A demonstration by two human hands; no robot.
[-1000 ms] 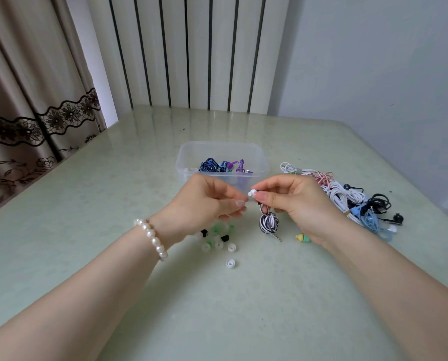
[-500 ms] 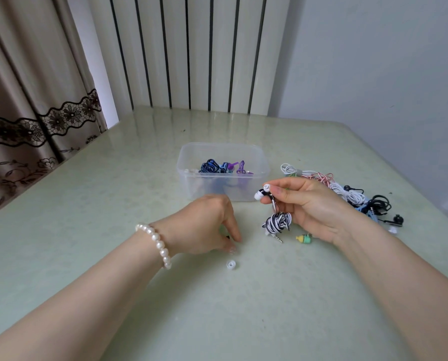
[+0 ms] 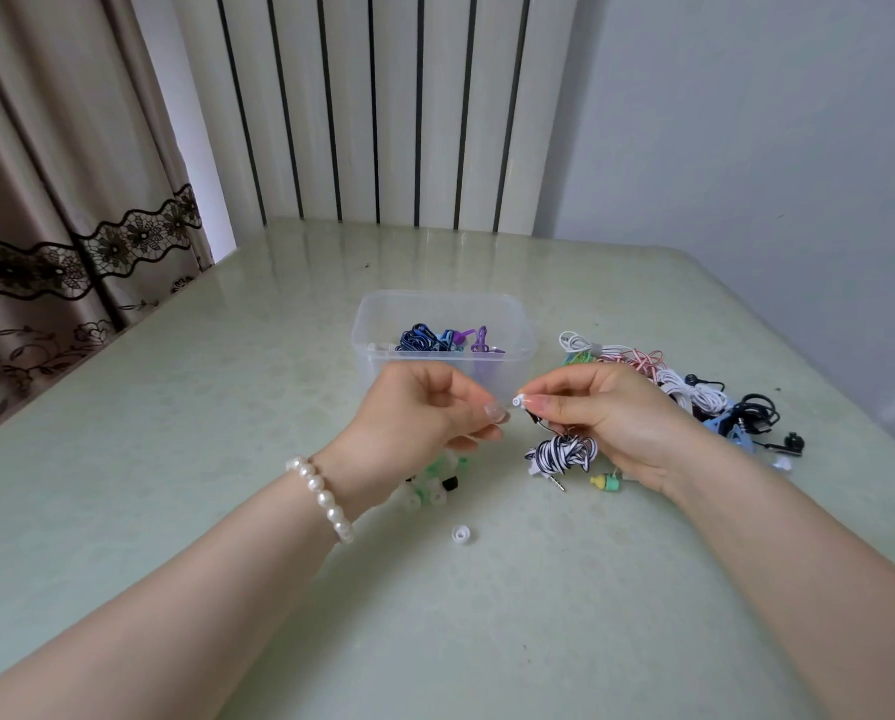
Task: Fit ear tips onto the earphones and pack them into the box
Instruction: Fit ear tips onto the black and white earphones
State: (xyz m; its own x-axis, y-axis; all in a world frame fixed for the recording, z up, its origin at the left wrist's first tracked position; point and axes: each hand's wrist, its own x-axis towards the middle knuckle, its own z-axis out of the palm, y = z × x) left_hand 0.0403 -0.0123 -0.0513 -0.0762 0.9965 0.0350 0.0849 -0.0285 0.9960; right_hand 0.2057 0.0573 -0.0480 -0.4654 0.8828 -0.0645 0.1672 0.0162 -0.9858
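Note:
My right hand [image 3: 611, 418] pinches a white earbud [image 3: 518, 402] of the black-and-white striped earphones, whose coiled cable [image 3: 562, 454] hangs below down to the table. My left hand [image 3: 424, 413] is raised just left of the earbud, thumb and forefinger pinched on a small pale ear tip [image 3: 496, 411] that is barely visible. The two hands are a finger's width apart. Loose ear tips [image 3: 435, 485] lie under my left hand, and one white tip [image 3: 462, 534] lies apart, nearer to me. The clear plastic box [image 3: 383, 350] behind the hands holds blue and purple earphones.
A pile of tangled earphones [image 3: 694, 392] in white, pink, blue and black lies to the right of my right hand. A green and yellow earbud [image 3: 609, 482] rests by my right wrist. A curtain hangs at the left, a wall beyond the table.
My left hand has risen from the pile of ear tips on the table and come up next to the earbud. My right hand has turned the earbud toward it.

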